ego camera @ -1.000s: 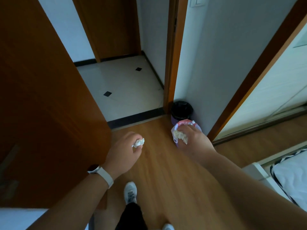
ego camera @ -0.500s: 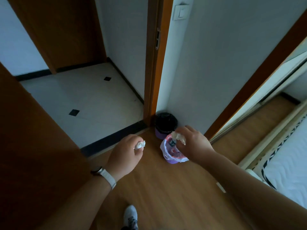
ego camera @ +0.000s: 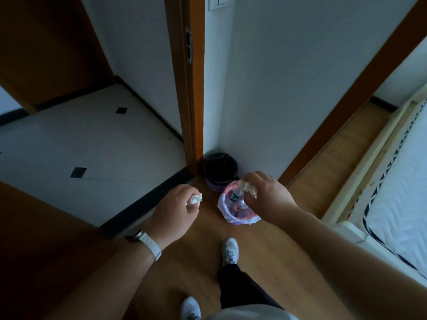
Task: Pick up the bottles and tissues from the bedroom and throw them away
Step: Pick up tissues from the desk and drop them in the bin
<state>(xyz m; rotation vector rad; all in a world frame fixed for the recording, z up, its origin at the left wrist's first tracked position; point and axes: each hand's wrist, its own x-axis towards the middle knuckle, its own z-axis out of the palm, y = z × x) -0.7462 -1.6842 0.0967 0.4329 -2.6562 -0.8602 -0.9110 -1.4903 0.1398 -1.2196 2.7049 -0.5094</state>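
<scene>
A small bin with a white and pink liner (ego camera: pixel 222 207) stands on the wooden floor, with plastic bottles (ego camera: pixel 240 205) lying inside it. My right hand (ego camera: pixel 268 195) hovers directly over the bin's right rim, closed on a crumpled tissue (ego camera: pixel 248 187). My left hand (ego camera: pixel 175 209), with a white watch strap at the wrist, is to the left of the bin and pinches a second crumpled tissue (ego camera: pixel 194 199) in its fingertips.
A second bin with a black liner (ego camera: pixel 220 169) sits in the corner behind the first. A wooden door frame (ego camera: pixel 189 88) rises at the corner, an open brown door (ego camera: pixel 34 250) is at the left, and a bed (ego camera: pixel 397 192) is at the right. My shoes (ego camera: pixel 230 250) stand just before the bins.
I have stepped closer, so the bins now lie nearer below me. My right hand with its tissue has come over the open lined bin; my left hand still holds its tissue beside it.
</scene>
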